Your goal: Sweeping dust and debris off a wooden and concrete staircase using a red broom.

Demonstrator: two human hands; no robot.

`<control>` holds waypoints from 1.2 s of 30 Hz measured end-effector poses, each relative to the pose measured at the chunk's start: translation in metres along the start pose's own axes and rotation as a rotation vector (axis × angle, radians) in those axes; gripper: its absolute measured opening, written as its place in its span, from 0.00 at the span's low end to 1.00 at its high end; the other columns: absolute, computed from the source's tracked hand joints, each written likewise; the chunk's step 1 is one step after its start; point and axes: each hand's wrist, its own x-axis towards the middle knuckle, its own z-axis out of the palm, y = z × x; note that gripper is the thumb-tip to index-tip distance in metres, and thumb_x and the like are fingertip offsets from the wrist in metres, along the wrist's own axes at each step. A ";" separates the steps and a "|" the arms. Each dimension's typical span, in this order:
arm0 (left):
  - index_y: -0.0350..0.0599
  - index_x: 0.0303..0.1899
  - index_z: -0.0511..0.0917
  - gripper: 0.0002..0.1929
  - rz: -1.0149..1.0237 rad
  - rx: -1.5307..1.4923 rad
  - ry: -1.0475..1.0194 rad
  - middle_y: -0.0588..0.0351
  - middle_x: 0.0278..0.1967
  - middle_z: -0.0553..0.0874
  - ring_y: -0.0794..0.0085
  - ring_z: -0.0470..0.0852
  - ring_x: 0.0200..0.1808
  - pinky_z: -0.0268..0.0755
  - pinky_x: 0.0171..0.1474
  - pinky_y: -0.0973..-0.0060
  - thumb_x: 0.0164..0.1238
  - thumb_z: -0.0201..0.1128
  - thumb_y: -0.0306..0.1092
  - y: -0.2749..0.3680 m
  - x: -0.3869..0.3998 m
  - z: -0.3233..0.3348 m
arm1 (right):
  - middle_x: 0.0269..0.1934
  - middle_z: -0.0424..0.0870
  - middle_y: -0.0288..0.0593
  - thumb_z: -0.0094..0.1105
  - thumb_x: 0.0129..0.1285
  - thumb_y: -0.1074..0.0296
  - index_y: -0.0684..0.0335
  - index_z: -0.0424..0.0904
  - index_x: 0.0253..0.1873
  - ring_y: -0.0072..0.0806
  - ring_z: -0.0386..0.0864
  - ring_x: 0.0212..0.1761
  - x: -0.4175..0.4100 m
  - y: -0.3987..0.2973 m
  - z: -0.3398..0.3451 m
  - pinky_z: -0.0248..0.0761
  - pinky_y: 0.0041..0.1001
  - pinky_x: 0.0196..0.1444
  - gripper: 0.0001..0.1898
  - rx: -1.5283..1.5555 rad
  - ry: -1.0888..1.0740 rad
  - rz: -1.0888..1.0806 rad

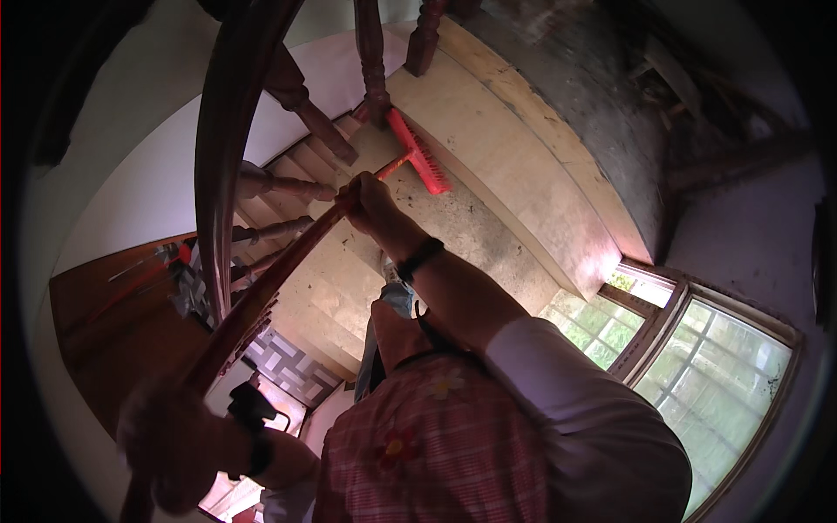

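A red broom head (pixel 418 153) rests with its bristles along the foot of a pale step riser (pixel 484 199). Its long reddish handle (pixel 281 274) slants from there down to the lower left. My right hand (pixel 367 201) grips the handle fairly close to the head. Farther up the shaft, my left hand (pixel 173 444) is wrapped around it, blurred, with the handle's end showing beyond the fist. Specks of dark debris lie on the stair landing (pixel 425 225) around the head. One foot shows partly below my right forearm; the rest is hidden.
A dark wooden handrail (pixel 225 163) with turned balusters (pixel 320 131) borders the left side. Behind them, stairs (pixel 288 176) descend. On the right is a framed window (pixel 719 366). A grey upper floor (pixel 556 72) lies beyond the top step (pixel 510 131).
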 end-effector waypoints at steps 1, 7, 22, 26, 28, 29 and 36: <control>0.39 0.23 0.66 0.12 -0.008 -0.021 -0.029 0.51 0.23 0.70 0.67 0.69 0.24 0.62 0.28 0.71 0.48 0.46 0.40 -0.004 -0.002 0.001 | 0.21 0.66 0.46 0.41 0.53 0.72 0.64 0.62 0.25 0.36 0.70 0.24 0.011 0.000 -0.004 0.71 0.34 0.29 0.05 -0.032 0.098 0.041; 0.41 0.21 0.66 0.11 -0.005 -0.017 -0.260 0.54 0.21 0.71 0.70 0.69 0.21 0.63 0.25 0.75 0.47 0.49 0.39 0.026 -0.003 0.015 | 0.25 0.68 0.46 0.40 0.55 0.72 0.66 0.62 0.32 0.37 0.72 0.26 -0.007 0.030 -0.038 0.73 0.34 0.31 0.04 -0.114 0.209 0.159; 0.47 0.13 0.65 0.13 -0.073 0.120 -0.897 0.64 0.09 0.65 0.78 0.65 0.12 0.61 0.20 0.82 0.50 0.52 0.39 0.060 -0.044 0.068 | 0.21 0.74 0.46 0.47 0.52 0.69 0.66 0.66 0.29 0.32 0.76 0.22 -0.127 0.051 -0.042 0.75 0.30 0.24 0.06 -0.480 0.153 0.290; 0.46 0.15 0.59 0.13 0.152 0.160 -0.760 0.65 0.09 0.63 0.79 0.61 0.09 0.58 0.14 0.81 0.51 0.51 0.37 0.053 -0.049 0.099 | 0.19 0.73 0.44 0.48 0.51 0.70 0.65 0.66 0.28 0.32 0.76 0.19 -0.138 0.054 -0.051 0.75 0.31 0.24 0.05 -0.383 0.046 0.273; 0.47 0.14 0.58 0.14 0.089 0.134 -0.835 0.66 0.08 0.62 0.80 0.60 0.09 0.56 0.14 0.82 0.52 0.50 0.37 0.055 -0.050 0.113 | 0.20 0.72 0.43 0.49 0.50 0.71 0.66 0.66 0.28 0.32 0.75 0.19 -0.137 0.054 -0.060 0.75 0.31 0.24 0.05 -0.300 0.007 0.285; 0.47 0.14 0.57 0.14 0.046 0.151 -0.886 0.66 0.08 0.62 0.81 0.59 0.08 0.55 0.13 0.82 0.53 0.49 0.36 0.058 -0.053 0.120 | 0.20 0.72 0.43 0.49 0.50 0.71 0.66 0.66 0.28 0.32 0.75 0.19 -0.142 0.055 -0.062 0.75 0.31 0.24 0.05 -0.260 -0.009 0.302; 0.48 0.10 0.57 0.16 -0.246 -0.228 -1.229 0.66 0.05 0.59 0.83 0.58 0.06 0.53 0.13 0.84 0.47 0.55 0.32 0.026 -0.062 0.176 | 0.22 0.70 0.44 0.45 0.51 0.73 0.65 0.66 0.27 0.35 0.73 0.24 -0.204 0.003 -0.109 0.73 0.35 0.33 0.03 -0.175 -0.031 0.161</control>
